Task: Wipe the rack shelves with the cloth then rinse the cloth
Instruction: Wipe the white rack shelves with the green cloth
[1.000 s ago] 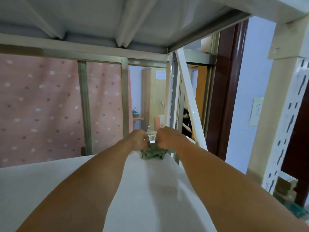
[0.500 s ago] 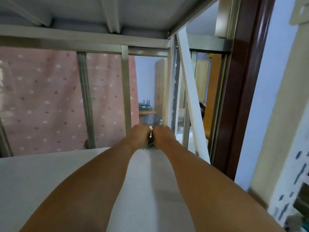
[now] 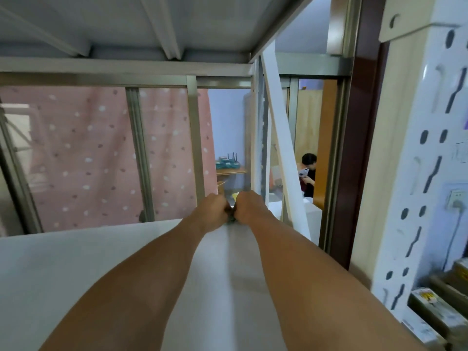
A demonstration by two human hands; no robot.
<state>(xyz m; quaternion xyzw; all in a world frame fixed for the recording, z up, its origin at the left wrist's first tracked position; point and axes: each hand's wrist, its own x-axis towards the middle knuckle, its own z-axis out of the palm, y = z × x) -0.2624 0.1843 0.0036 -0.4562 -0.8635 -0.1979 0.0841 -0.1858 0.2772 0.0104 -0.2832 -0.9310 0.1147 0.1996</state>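
Both my arms reach straight out over the white rack shelf point(image 3: 76, 264), and my hands meet at its far edge. My left hand point(image 3: 214, 211) and my right hand point(image 3: 249, 209) are fisted knuckle to knuckle, each clenched on the green cloth point(image 3: 231, 219). Only a thin dark-green sliver of it shows in the gap between them, bunched against the far rim of the shelf. My fingers curl away from me, so I see mostly the backs of my hands. The underside of the upper shelf point(image 3: 126, 26) runs close overhead with its ribs. A white diagonal brace point(image 3: 281, 148) slants down just right of my right hand. The perforated white upright point(image 3: 417, 178) stands nearer on my right, with cardboard boxes point(image 3: 435, 315) stacked low beside it. Behind the rack hangs a pink spotted curtain point(image 3: 88, 160). Through the opening by the dark door frame point(image 3: 362, 148), a person point(image 3: 309, 173) sits well apart from me.
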